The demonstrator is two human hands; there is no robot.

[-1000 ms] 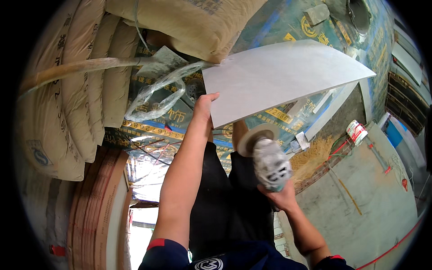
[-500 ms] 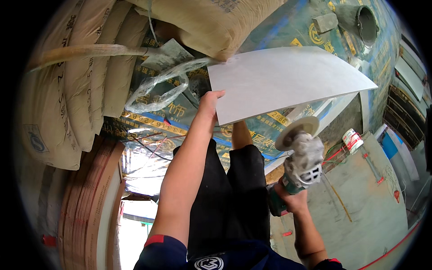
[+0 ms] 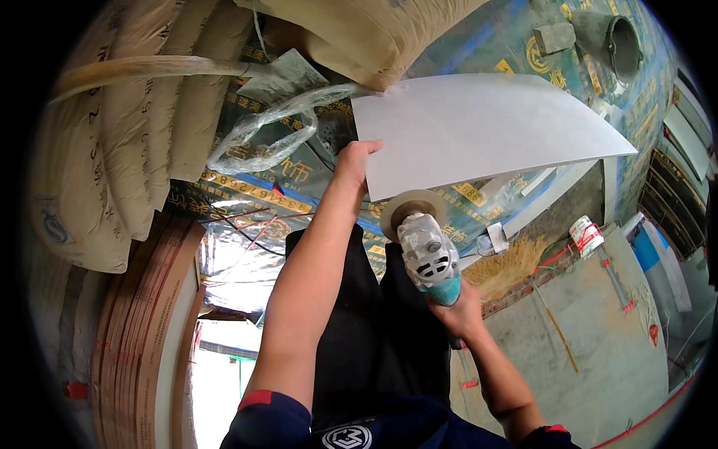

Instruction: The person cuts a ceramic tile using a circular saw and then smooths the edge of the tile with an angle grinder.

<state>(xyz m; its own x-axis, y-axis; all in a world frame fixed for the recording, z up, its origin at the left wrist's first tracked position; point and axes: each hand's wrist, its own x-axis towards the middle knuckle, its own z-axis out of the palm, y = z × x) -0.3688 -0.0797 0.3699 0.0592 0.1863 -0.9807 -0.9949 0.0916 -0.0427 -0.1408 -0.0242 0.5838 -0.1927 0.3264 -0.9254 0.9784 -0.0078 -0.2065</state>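
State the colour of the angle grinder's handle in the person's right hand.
Teal, on the angle grinder held by the right hand; head view.

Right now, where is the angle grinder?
In the head view, the angle grinder is just right of centre, held in the right hand. Its disc sits just below the near edge of the white tile, whose corner the left hand grips.
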